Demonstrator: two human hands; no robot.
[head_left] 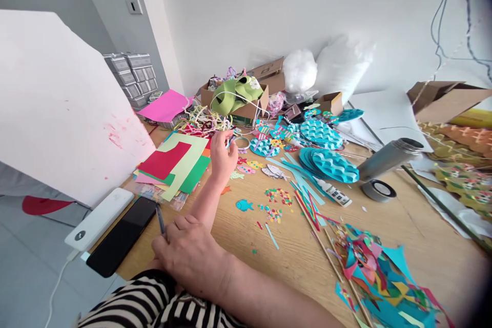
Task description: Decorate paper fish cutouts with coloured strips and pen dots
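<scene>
My left hand (223, 156) reaches forward over the table, fingers curled, with a small pale bluish thing between thumb and fingers that I cannot make out. Beside it lie a roll of tape (242, 143) and several paper fish, among them a yellow fish (254, 164). My right hand (186, 246) crosses over my left forearm and is closed round a dark pen (160, 219), whose end sticks up past the fingers. A blue paper fish (244, 205) lies flat to the right of my left forearm, near small coloured paper dots (273, 213).
Coloured paper sheets (169, 161), a black phone (123, 236) and a white power bank (98, 218) lie at left. To the right are blue wavy discs (326, 164), a glue bottle (334, 192), a metal flask (388, 161), wooden sticks (330, 253) and paper scraps (384, 277).
</scene>
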